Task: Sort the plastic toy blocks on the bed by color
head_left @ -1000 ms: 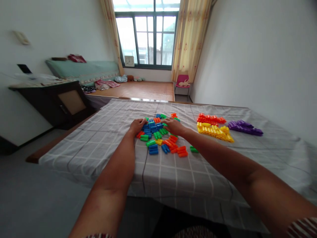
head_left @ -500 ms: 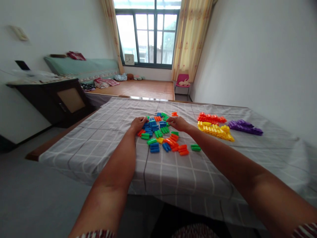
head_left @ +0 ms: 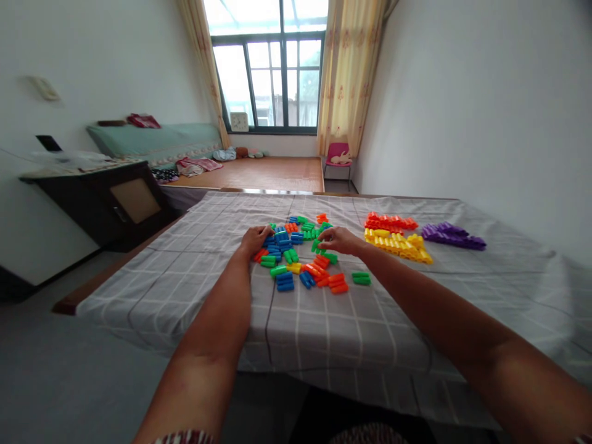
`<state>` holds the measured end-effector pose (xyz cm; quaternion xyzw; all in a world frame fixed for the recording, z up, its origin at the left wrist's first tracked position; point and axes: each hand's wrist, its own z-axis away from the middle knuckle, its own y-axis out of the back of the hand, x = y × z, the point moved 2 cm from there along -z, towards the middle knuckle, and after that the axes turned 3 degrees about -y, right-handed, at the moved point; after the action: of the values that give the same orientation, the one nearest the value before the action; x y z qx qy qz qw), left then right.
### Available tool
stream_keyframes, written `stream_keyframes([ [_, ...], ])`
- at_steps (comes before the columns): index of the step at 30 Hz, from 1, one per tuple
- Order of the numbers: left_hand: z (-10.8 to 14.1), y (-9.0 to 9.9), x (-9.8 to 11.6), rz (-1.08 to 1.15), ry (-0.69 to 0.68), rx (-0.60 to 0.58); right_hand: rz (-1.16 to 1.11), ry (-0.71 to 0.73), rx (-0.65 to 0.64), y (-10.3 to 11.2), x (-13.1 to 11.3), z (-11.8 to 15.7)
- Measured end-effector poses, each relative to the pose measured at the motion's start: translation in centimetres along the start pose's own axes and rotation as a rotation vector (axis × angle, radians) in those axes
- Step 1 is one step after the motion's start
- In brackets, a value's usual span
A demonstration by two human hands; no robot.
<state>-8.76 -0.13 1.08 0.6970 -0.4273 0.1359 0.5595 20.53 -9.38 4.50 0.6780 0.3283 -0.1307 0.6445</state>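
Observation:
Blue, green, orange and yellow plastic pieces lie in a loose pile mid-table. My left hand (head_left: 257, 239) rests at the pile's left side, against the blue pieces (head_left: 279, 242); its fingers are bent and whatever they grip is hidden. On the right side, my right hand (head_left: 338, 239) has its fingers pinched on a green piece (head_left: 316, 245). Nearer the front are orange pieces (head_left: 338, 283), a blue piece (head_left: 285, 282) and, off to the right, a green piece (head_left: 361, 278).
On the right of the checked cloth (head_left: 185, 271) lie joined rows of red-orange pieces (head_left: 390, 222), yellow pieces (head_left: 398, 245) and purple pieces (head_left: 453, 236). Beyond the table are a low bed (head_left: 272, 174) and a pink chair (head_left: 338, 154). A dark cabinet (head_left: 102, 203) stands left.
The view has tilted up slightly. My right hand has moved away from a blue piece to a green one, which now stands tilted at its fingertips. My left hand has stayed beside the blue pieces.

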Motion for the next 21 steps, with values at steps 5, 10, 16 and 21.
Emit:
stream_keyframes([
  [5, 0.0, 0.2, 0.1, 0.004, 0.000, 0.004, -0.447, -0.173, 0.239, 3.9, 4.8, 4.2],
  [10, -0.2, 0.4, 0.0, -0.021, 0.008, -0.007, -0.533, -0.182, 0.478, 7.0, 8.1, 8.6],
  [16, -0.6, 0.9, 0.0, -0.080, 0.043, -0.026, -0.539, -0.330, 0.896, 12.4, 15.9, 14.7],
  [21, -0.4, 1.0, 0.2, -0.080, 0.065, -0.032, -0.408, -0.734, 0.999, 15.0, 23.0, 20.7],
])
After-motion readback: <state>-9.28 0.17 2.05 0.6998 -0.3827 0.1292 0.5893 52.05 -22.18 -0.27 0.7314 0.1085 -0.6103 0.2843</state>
